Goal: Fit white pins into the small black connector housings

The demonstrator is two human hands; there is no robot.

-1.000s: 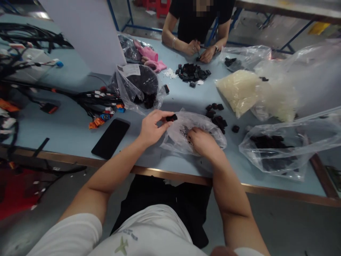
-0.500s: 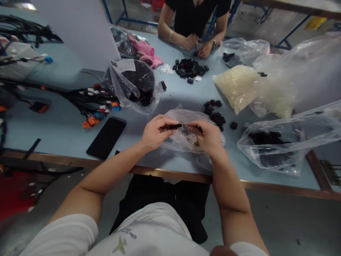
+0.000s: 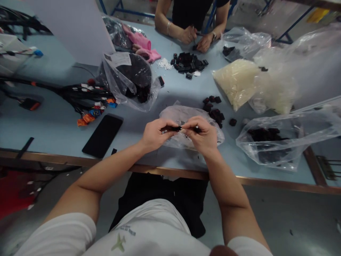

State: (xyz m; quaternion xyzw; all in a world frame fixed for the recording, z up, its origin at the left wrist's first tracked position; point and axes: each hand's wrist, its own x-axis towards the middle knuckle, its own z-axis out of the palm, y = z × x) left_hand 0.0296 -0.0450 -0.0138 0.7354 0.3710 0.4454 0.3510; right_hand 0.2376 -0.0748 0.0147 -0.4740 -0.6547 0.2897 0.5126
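1. The left hand (image 3: 154,134) and the right hand (image 3: 200,135) are now brought together at the fingertips; a second ago they were apart, with the right hand down at the bag.
2. A small black plastic connector (image 3: 173,128) is pinched between both hands, so both are clamped on it. A thin dark piece is also seen at the right hand's fingers, but its nature cannot be told.
3. The connector is held just above a clear plastic bag (image 3: 181,113), which lies on the light-blue workbench (image 3: 53,140) beneath the hands. The bag's contents are hidden by the hands.
4. Loose black connectors (image 3: 213,108) are lying just beside that bag, and a fuller bag of black connectors (image 3: 269,149) is placed to the right.
5. A bag of cream-coloured granules (image 3: 236,83) is placed farther along the bench. A smartphone (image 3: 102,136) and a wiring harness (image 3: 87,96) are left of the hands.
6. Across the bench, a co-worker's hands (image 3: 195,41) are held together near a pile of black connectors (image 3: 188,64).
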